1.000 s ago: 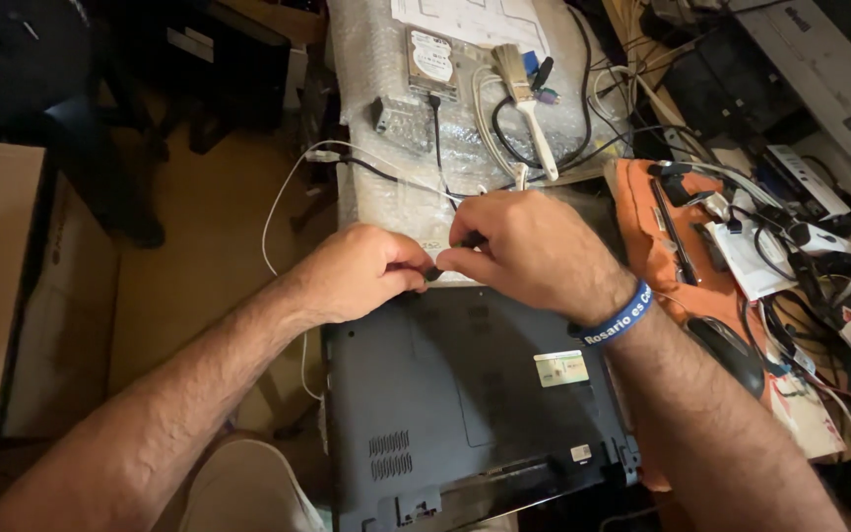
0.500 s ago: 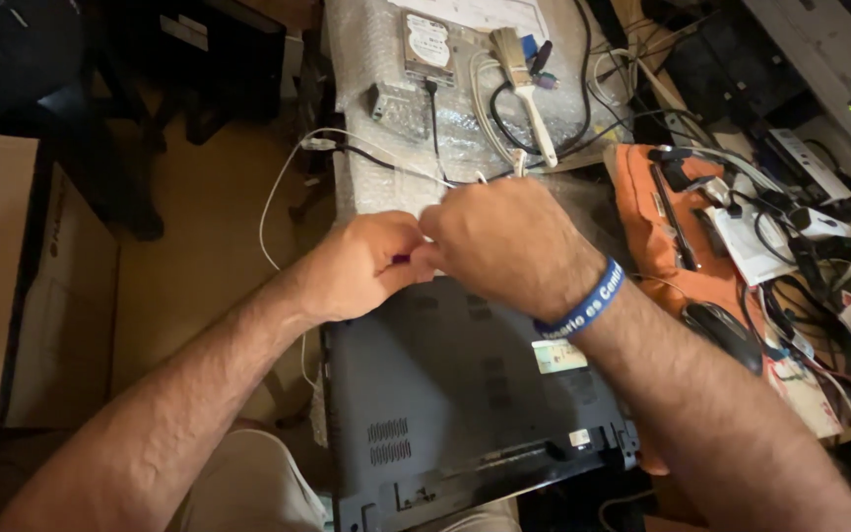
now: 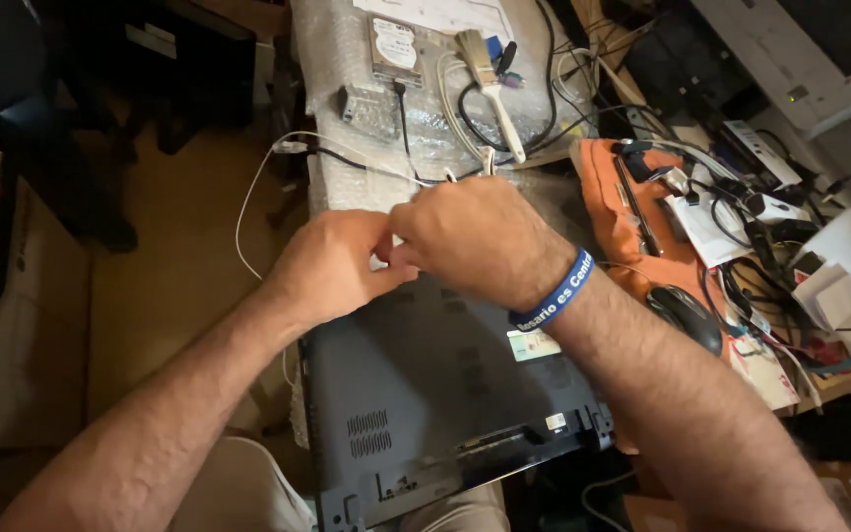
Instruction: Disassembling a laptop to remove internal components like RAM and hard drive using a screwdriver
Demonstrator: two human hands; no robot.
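**Both your hands meet at the far edge of an upturned laptop**

Your left hand [image 3: 332, 266] and your right hand [image 3: 475, 241] come together over the far edge of a dark grey laptop [image 3: 435, 404], which lies bottom side up, its vents and a small pale label facing you. The laptop reaches from the middle of the view to the near edge, where it overhangs your lap. The fingers of both hands are curled inward and touch each other. Something small and pale shows between them, but you cannot tell what it is or whether either hand truly grips it. A blue wristband [image 3: 554, 291] circles your right wrist.

Just beyond your hands, a sheet of bubble wrap [image 3: 347, 69] covers the worktop. On it, at the far side, lie a bare hard drive [image 3: 394, 47], a small grey metal part [image 3: 366, 110] to its near left, and a paintbrush [image 3: 490, 84] with a white handle, angled to the right. Black and white cables [image 3: 416, 138] loop across the wrap, and a thin white cable [image 3: 248, 207] trails off its left edge toward the floor.

To the right of the laptop lies an orange cloth [image 3: 608, 197] with a dark slender tool on it. Near it sits a black computer mouse [image 3: 687, 317]. Farther right, the worktop is crowded with tangled wires and white papers [image 3: 839, 266]. On the left, a brown cardboard box [image 3: 12, 296] stands on the floor, well apart from your hands.
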